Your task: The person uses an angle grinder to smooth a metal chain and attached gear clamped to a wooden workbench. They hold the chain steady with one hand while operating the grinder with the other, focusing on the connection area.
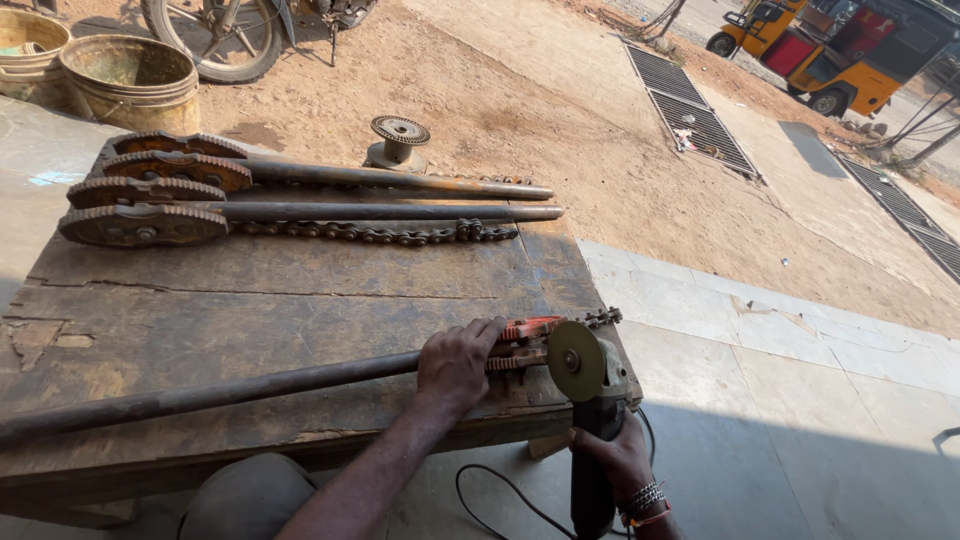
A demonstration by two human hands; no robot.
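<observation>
Head view shows an angle grinder (592,400) at the near right corner of the wooden desk (250,300), its disc (575,360) upright against the orange-painted toothed end (525,340) of a long steel shaft (220,392). Right hand (618,462) has its fingers clenched around the grinder body; left hand (457,365) presses down with fingers wrapped over the shaft just beside the disc. Good practice, I judge: keep the left fingers clear of the wheel, pin the shaft hard, mind the cord (500,500). Farther back lie rusty sprocket shafts (300,195) and a roller chain (380,233)
</observation>
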